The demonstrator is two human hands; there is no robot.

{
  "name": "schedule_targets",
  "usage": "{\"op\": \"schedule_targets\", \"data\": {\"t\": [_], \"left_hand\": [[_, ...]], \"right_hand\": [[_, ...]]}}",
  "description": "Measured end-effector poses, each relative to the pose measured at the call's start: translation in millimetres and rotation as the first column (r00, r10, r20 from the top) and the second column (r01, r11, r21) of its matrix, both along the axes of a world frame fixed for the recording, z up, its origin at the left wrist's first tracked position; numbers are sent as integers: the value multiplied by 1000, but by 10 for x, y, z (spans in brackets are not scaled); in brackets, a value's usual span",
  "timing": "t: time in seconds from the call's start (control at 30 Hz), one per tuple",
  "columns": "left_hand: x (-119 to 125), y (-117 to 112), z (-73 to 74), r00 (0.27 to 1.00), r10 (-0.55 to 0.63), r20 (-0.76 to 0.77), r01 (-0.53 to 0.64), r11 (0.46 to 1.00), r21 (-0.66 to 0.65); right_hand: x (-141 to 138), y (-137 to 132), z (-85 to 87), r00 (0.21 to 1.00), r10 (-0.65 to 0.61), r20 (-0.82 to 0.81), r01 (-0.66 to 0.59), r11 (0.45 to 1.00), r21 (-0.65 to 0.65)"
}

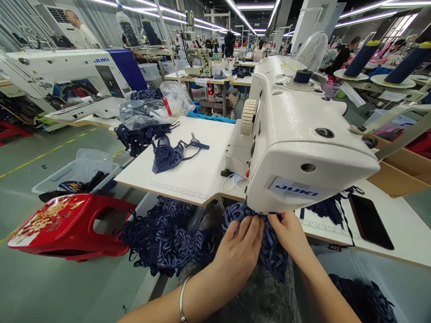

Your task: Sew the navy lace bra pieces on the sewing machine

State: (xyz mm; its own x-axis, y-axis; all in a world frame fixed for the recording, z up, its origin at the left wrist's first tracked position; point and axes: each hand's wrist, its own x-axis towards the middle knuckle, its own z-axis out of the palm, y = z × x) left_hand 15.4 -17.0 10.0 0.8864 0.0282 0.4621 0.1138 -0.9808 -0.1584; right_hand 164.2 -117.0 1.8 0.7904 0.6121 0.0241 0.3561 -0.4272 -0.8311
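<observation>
My left hand [239,246] and my right hand [288,233] press together on a piece of navy lace fabric [242,211] under the head of a white JUKI sewing machine [296,134]. The fingers of both hands are curled and pinch the fabric at the front edge of the white table [188,179]. More navy lace [164,233] hangs in a heap below the table edge, left of my left hand. A finished navy lace piece with straps [168,154] lies on the table's left part.
A black phone [370,221] lies on the table at right. A red plastic stool [70,226] stands at lower left, with a clear bin [81,170] behind it. Plastic bags of navy lace [148,114] sit at the table's far left. Other sewing stations and people fill the background.
</observation>
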Motion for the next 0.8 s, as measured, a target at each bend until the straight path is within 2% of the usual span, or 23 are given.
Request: {"op": "schedule_targets", "data": {"t": [0.4, 0.53, 0.67, 0.8], "left_hand": [[-11, -24, -34, 997, 70, 25, -71, 996, 52], [-5, -2, -35, 996, 79, 48, -81, 996, 37], [17, 36, -52, 994, 68, 90, -69, 997, 16], [27, 61, -78, 993, 64, 102, -66, 998, 9]], "right_hand": [[23, 27, -26, 999, -26, 27, 25, 999, 32], [44, 60, -60, 1000, -22, 6, 21, 992, 126], [117, 56, -211, 999, -42, -34, 50, 964, 261], [196, -60, -412, 998, -42, -42, 48, 989, 141]]}}
